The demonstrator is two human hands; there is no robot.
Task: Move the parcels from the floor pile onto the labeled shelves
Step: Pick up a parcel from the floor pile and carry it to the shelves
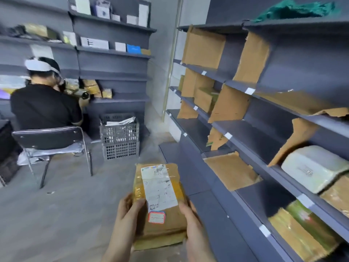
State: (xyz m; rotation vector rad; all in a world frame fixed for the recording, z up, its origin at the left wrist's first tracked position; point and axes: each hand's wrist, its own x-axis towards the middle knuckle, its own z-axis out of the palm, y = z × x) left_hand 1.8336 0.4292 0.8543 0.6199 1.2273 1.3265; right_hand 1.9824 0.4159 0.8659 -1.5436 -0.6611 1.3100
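Note:
A flat brown cardboard parcel (160,203) with a white shipping label and a small red-edged sticker is held in front of me, above the floor. My left hand (127,210) grips its left edge, thumb on top. My right hand (189,216) grips its right edge. The grey labeled shelves (255,140) run along my right, split by brown cardboard dividers (227,104). A white padded parcel (313,168) and taped brown and green parcels (302,229) lie on the lower shelves at right. The floor pile is out of view.
A person in black sits on a chair (51,138) at back left, facing more grey shelves (113,52) of boxes. Two stacked grey plastic crates (120,137) stand beside the chair. Bare grey floor (62,214) lies at my left.

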